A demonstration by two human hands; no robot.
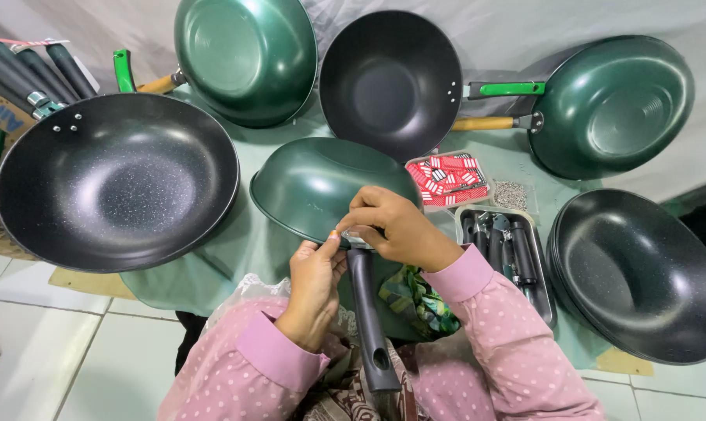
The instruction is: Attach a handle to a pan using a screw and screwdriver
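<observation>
A green wok (314, 183) lies upside down in front of me, its dark grey handle (367, 312) pointing toward my lap. My left hand (314, 288) sits left of the handle, fingertips pinched at the joint where handle meets rim. My right hand (396, 226) curls over that same joint from the right, fingers closed on a small part there. The part itself is mostly hidden by my fingers. Both sleeves are pink with white dots.
A big black speckled wok (115, 183) lies left, a stack of black woks (642, 273) right. Green woks (248, 54) (614, 101) and a black one (390, 78) stand behind. A tray of tools (509, 249) and a box of red packets (450, 179) sit right.
</observation>
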